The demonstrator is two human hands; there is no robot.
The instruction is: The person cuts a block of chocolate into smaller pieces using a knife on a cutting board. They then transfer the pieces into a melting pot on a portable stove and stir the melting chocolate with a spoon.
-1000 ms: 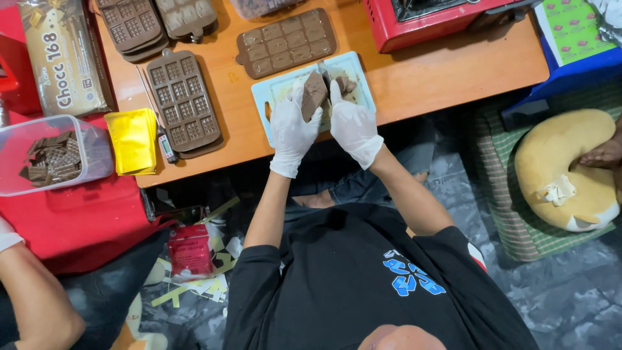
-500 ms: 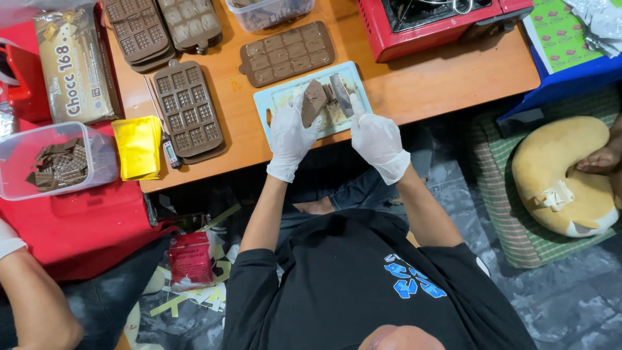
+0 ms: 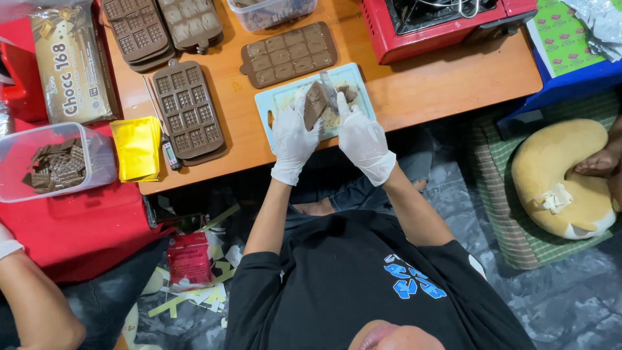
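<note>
The right hand hides the knife's handle, and the top edge crops the red stove.

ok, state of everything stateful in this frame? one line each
left hand: gloved, holding the chocolate block
right hand: gloved, holding the knife
chocolate block: tilted up on the cutting board
knife: blade against the block
cutting board: flat on the table, shavings on it
brown moulds: lying flat, cavities facing up
clear tub: open, chocolate pieces inside
yellow pouch: lying flat
</note>
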